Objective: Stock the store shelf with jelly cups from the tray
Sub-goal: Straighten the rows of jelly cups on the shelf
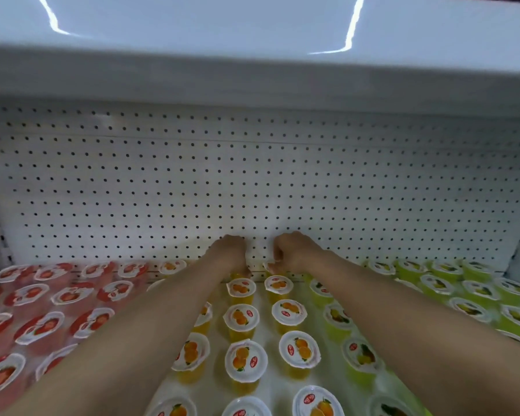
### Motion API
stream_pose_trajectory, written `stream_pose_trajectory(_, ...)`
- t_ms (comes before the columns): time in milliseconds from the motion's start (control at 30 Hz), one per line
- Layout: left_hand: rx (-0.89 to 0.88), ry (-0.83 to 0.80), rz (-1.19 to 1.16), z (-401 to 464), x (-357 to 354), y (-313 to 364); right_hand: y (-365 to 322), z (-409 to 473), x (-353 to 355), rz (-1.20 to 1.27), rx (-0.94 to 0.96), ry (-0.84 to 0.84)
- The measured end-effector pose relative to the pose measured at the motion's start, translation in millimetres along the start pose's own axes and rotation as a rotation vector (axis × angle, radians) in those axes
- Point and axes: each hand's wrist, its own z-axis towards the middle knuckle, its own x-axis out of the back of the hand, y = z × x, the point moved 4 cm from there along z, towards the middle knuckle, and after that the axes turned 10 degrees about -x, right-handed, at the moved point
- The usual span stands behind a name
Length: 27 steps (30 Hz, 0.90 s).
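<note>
**Both hands at the back row of the orange jelly cups**

Two bare arms are stretched deep onto the shelf [270, 382], and both hands are seen just in front of the perforated back panel [252, 181], close together but apart.

The left hand [230, 253] is curled downward over an orange jelly cup [237, 276] at the very back of the orange rows; only a strip of that cup's yellow-orange body is seen below the fingers, and the fingers appear to be wrapped round its top. The right hand [291, 252] is likewise curled, and a white lid edge [267, 266] is seen pinched at its fingertips; the cup beneath that lid is hidden by the hand.

Nearer the camera than the back panel, the orange jelly cups [245, 360] are set upright in rows between the two forearms, white lids with orange fruit pictures facing up. Left of these rows, red jelly cups [39, 325] are packed tightly, partly covered by the left forearm. Right of the orange rows, yellow-green jelly cups [466, 307] are lined up as far as the shelf's right end.

Above the back panel, the glossy white underside of an upper shelf [252, 55] is seen, with light reflections on it. The tray is not in view.
</note>
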Motion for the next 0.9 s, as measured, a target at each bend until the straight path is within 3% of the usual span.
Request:
stream_pose_trajectory(667,0.028,0.087,-0.143,-23,19,-9,-6,-9,9,-0.007,-0.018,0.077)
stream_pose_trajectory(900,-0.067,-0.152,-0.071,-44,21,10,-15,-28,12,-0.100,0.022,-0.156)
